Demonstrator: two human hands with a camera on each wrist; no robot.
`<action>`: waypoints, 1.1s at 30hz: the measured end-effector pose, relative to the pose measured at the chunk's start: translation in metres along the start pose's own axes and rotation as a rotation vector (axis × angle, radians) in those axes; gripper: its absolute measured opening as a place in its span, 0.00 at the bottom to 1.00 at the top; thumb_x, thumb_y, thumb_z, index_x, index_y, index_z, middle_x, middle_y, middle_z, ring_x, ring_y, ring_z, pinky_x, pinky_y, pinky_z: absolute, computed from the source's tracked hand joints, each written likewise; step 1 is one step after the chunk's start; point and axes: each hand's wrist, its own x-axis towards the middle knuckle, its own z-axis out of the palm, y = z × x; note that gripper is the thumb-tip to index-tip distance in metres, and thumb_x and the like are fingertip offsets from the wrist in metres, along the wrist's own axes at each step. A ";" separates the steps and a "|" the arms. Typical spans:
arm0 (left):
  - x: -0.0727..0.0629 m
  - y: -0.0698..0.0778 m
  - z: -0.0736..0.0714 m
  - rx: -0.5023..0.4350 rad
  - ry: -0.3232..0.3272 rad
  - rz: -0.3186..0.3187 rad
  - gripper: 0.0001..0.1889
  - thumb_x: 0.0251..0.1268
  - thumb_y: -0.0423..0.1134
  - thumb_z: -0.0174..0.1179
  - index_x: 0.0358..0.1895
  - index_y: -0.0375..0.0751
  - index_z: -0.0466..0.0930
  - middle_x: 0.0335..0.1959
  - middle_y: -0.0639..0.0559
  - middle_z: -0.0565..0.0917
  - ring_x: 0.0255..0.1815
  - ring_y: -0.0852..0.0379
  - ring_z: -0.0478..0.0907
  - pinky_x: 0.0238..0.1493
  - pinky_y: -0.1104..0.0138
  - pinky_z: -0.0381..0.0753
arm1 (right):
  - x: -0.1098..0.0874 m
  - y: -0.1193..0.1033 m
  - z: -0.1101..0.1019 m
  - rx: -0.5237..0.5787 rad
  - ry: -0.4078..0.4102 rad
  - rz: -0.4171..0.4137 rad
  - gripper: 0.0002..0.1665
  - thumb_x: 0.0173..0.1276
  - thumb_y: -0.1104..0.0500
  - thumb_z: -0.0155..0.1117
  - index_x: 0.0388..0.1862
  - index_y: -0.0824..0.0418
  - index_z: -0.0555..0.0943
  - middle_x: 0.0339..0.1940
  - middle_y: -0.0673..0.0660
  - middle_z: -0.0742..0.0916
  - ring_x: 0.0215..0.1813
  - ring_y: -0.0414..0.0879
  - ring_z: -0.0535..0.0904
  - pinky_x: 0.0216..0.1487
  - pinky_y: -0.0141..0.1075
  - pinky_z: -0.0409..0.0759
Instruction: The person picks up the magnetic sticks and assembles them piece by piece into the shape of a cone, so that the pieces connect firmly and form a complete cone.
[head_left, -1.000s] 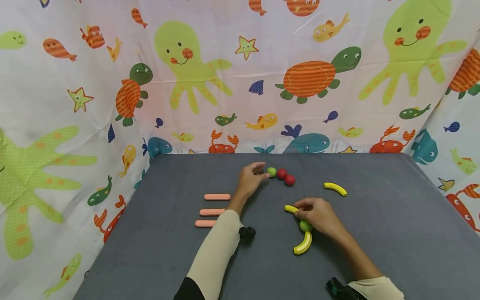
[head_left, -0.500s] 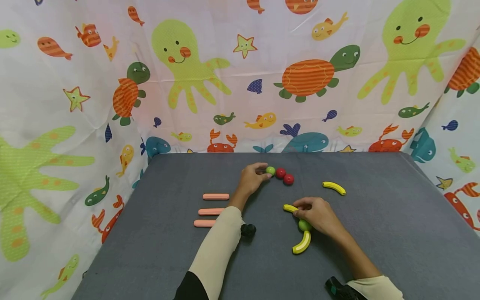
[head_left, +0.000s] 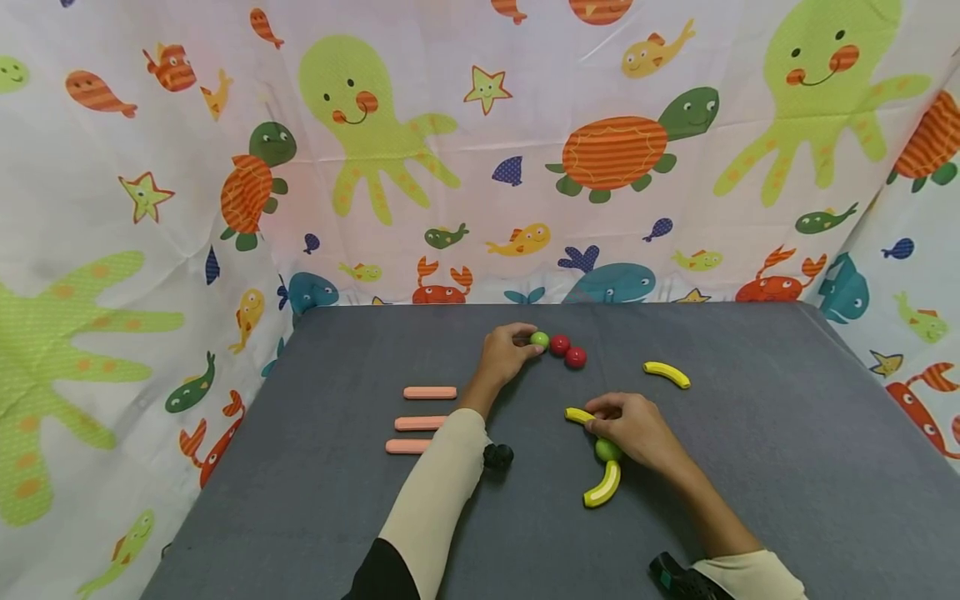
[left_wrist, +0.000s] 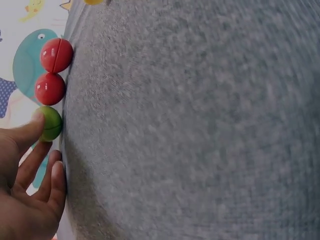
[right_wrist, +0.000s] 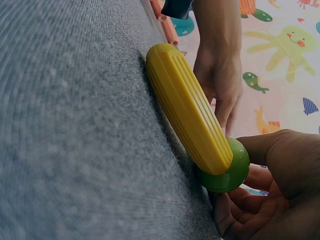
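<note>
At the far middle of the table my left hand (head_left: 504,357) pinches a small light green ball (left_wrist: 52,123) between thumb and fingers. Two red balls (head_left: 559,345) sit in line beside it; a seam shows on one in the left wrist view. My right hand (head_left: 633,427) pinches the near end of a yellow toy banana (head_left: 577,415), fingertips covering part of it. Just in front of that is a darker green ball (head_left: 607,451), and a second toy banana (right_wrist: 190,110) touches its near side. Together these three form a bent row.
Several pink sausage-like sticks (head_left: 430,392) lie in parallel at left, partly behind the left forearm. Another toy banana (head_left: 666,374) lies at the back right. A printed sea-animal cloth (head_left: 480,208) hangs behind the grey-covered table (head_left: 772,450).
The view has shifted slightly. Both hands stay almost in place, the left thumb and fingers still at the light green ball, the right at the toy banana.
</note>
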 end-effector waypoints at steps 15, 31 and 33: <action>0.002 0.005 0.003 0.032 -0.021 -0.024 0.21 0.69 0.37 0.73 0.64 0.44 0.87 0.58 0.50 0.89 0.56 0.52 0.85 0.63 0.59 0.81 | -0.001 0.001 0.000 0.012 0.001 -0.007 0.14 0.70 0.58 0.74 0.52 0.62 0.90 0.39 0.52 0.89 0.40 0.44 0.81 0.40 0.36 0.78; -0.009 0.001 -0.002 -0.019 0.032 -0.017 0.19 0.70 0.37 0.72 0.62 0.40 0.87 0.55 0.47 0.89 0.50 0.53 0.85 0.57 0.60 0.83 | 0.001 0.001 0.003 -0.015 0.025 -0.018 0.13 0.69 0.57 0.76 0.49 0.61 0.91 0.38 0.51 0.90 0.40 0.42 0.81 0.40 0.34 0.78; -0.012 0.002 -0.004 -0.042 0.034 -0.017 0.19 0.71 0.37 0.72 0.62 0.39 0.86 0.56 0.46 0.89 0.51 0.53 0.85 0.57 0.59 0.83 | 0.001 0.001 0.003 -0.022 0.031 -0.024 0.13 0.69 0.58 0.76 0.49 0.61 0.91 0.38 0.52 0.90 0.40 0.42 0.82 0.40 0.34 0.79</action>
